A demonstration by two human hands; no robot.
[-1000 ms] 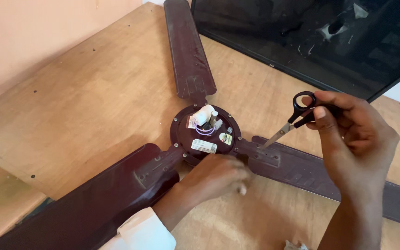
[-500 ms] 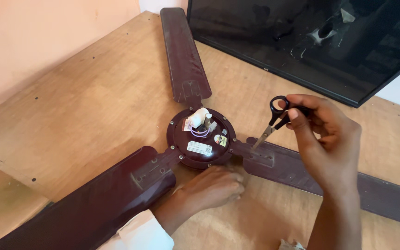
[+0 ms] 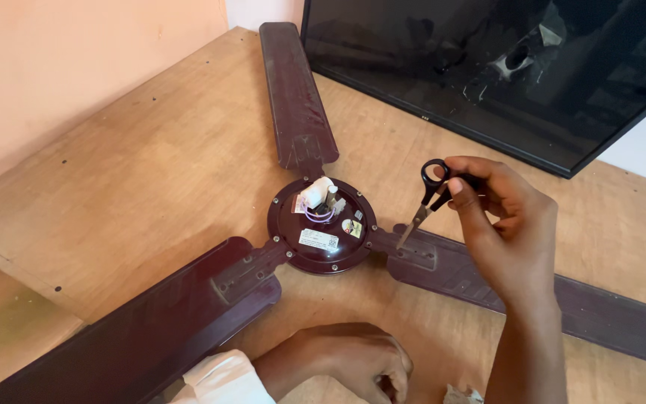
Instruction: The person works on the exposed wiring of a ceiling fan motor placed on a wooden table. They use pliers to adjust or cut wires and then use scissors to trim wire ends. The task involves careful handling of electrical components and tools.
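Gripping small scissors, the right hand points them toward the fan hub on the table; keep the tips steady near its wires; the left hand rests loosely curled, empty.

Maroon fan blades; black-handled scissors; tan plywood table; wires possibly purple.

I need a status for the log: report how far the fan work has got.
Done: the ceiling fan lies flat on the wooden table, its white wiring block exposed. In hand: the right hand holds small scissors beside the hub; the left hand rests apart. Left: the wires look uncut.
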